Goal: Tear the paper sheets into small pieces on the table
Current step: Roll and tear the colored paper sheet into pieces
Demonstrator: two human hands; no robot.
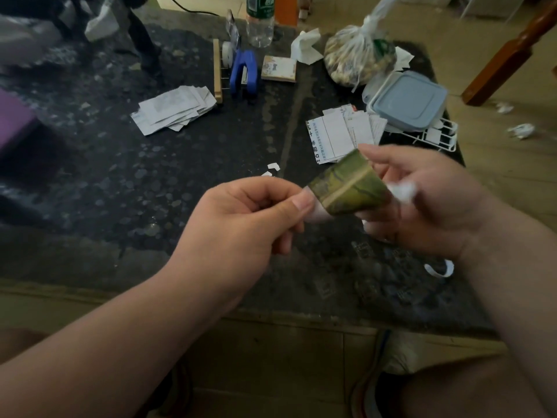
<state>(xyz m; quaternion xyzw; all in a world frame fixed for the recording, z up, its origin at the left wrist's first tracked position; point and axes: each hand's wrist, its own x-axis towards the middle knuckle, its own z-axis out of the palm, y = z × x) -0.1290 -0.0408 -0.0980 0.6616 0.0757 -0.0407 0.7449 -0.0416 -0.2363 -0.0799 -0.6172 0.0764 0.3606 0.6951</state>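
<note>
Green paper piece (349, 188), pinched by both hands above the table (120, 191).
Left hand (241, 218) pinches its left edge; right hand (428, 200) grips its right end. Beyond: two piles of white slips (174, 110), blue stapler (243, 75), lidded box (407, 101).

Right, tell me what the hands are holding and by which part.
One green printed piece of paper, shared by both hands. The left hand pinches its left edge; the right hand grips its right end.
</note>
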